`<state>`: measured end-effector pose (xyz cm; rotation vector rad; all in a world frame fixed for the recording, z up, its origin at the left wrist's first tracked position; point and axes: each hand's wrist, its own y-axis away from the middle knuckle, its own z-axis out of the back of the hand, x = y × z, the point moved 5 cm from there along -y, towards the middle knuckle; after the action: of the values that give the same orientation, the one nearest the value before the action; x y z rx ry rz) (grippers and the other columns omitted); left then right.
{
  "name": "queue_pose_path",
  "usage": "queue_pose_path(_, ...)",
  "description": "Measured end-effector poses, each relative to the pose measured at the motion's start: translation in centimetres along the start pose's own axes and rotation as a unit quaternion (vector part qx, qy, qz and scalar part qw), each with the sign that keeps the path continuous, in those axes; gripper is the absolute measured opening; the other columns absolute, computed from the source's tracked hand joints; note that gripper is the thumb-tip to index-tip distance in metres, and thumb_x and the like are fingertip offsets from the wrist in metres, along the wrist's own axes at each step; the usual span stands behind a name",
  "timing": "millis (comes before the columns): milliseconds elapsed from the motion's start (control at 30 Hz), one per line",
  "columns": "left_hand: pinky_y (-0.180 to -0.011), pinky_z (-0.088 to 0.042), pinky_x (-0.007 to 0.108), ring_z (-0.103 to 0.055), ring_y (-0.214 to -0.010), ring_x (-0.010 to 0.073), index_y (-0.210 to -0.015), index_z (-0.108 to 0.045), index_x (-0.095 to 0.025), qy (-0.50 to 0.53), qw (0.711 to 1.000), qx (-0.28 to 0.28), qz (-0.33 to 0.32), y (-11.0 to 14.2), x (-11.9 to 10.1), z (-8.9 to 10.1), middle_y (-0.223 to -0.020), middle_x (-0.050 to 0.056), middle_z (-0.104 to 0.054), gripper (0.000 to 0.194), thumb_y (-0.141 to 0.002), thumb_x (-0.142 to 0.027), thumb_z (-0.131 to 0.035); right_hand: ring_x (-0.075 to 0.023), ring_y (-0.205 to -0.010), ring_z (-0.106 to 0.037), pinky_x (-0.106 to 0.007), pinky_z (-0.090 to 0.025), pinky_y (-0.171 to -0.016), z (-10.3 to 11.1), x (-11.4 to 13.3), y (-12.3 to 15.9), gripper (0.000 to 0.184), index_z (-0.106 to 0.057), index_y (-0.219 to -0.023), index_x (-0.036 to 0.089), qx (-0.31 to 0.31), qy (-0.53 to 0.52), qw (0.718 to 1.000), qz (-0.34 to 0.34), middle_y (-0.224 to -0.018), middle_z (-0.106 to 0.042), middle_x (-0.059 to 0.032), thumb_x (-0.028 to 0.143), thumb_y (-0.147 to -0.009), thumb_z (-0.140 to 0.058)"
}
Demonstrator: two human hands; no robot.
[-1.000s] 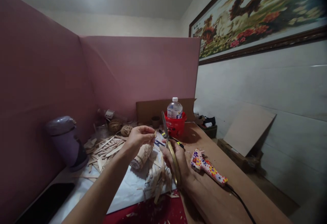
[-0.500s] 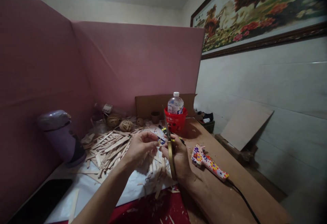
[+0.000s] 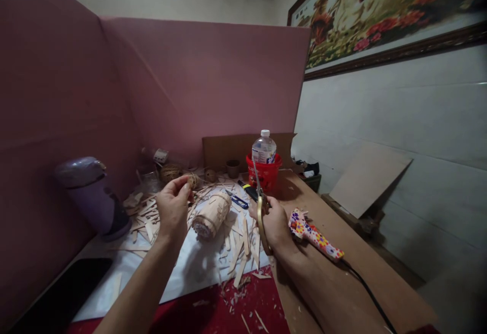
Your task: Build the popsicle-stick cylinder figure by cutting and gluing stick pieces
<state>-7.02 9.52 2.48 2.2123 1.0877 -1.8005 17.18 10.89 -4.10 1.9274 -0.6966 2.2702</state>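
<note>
My right hand (image 3: pixel 274 222) is wrapped around gold-handled scissors (image 3: pixel 260 217), whose blades point up toward the red bucket. My left hand (image 3: pixel 173 207) is raised over the wooden sticks, thumb and fingers pinched together beside a small twine ball (image 3: pixel 194 180). What it pinches is too small to make out. Between the hands, a cylinder covered in wooden strips (image 3: pixel 212 215) lies on its side on the white sheet (image 3: pixel 180 273), touched by neither hand. Behind it lie small blue snips (image 3: pixel 239 201) and a black-and-yellow tool (image 3: pixel 249 191).
Loose wooden sticks (image 3: pixel 239 253) litter the sheet. A floral glue gun (image 3: pixel 314 235) with a black cord lies right of my right hand. A red bucket (image 3: pixel 263 175) holding a plastic bottle (image 3: pixel 264 148) stands behind. A purple tumbler (image 3: pixel 93 199) and a dark flat object (image 3: pixel 63 293) are at left.
My left hand has moved left and up, away from my right hand, revealing the wood-covered cylinder. My right hand still grips the scissors, now slightly farther right. The view has shifted a little.
</note>
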Motion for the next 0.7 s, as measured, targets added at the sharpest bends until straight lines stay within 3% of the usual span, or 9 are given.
queue_pose_path(133,-0.045,-0.037,0.021,-0.046,-0.046,0.0077,-0.078,-0.065,-0.012,-0.006,1.000,0.022,0.010,0.5,0.5,-0.5,-0.055,-0.005,-0.056,0.023,-0.060,-0.026,-0.070,-0.0238,-0.067,-0.065,-0.031,-0.044,-0.061,-0.2,0.2,0.2,0.033,-0.063,-0.092,0.015,0.036,0.161,0.986,0.003,-0.070,-0.070,-0.0067,0.016,-0.059,-0.064)
queue_pose_path(400,-0.045,-0.037,0.020,-0.047,-0.047,0.0084,-0.076,-0.067,-0.012,-0.013,0.996,0.081,0.030,2.1,0.8,-2.0,-0.054,-0.003,-0.058,0.024,-0.058,-0.027,-0.073,-0.0301,-0.077,-0.065,-0.037,-0.040,-0.071,-1.1,1.5,1.6,0.029,-0.072,-0.092,0.017,0.114,0.354,0.922,0.111,-0.080,-0.072,-0.0146,0.010,-0.067,-0.059)
queue_pose_path(567,-0.047,-0.039,0.021,-0.051,-0.051,0.0098,-0.074,-0.068,-0.013,-0.017,0.989,0.143,0.038,3.5,0.7,-3.1,-0.058,-0.001,-0.062,0.017,-0.062,-0.024,-0.073,-0.0367,-0.086,-0.062,-0.045,-0.038,-0.077,-1.4,1.5,2.1,0.012,-0.072,-0.075,0.012,0.118,0.366,0.914,0.134,-0.082,-0.069,-0.0210,0.010,-0.066,-0.063)
queue_pose_path(700,-0.061,-0.046,0.025,-0.059,-0.066,0.0148,-0.068,-0.071,-0.016,-0.011,0.977,0.212,0.020,4.6,0.5,-4.2,-0.071,0.003,-0.068,0.009,-0.061,-0.020,-0.074,-0.0324,-0.096,-0.058,-0.042,-0.041,-0.079,-1.4,2.5,2.1,0.017,-0.071,-0.075,0.015,0.129,0.256,0.947,0.144,-0.090,-0.069,-0.0172,0.019,-0.081,-0.055)
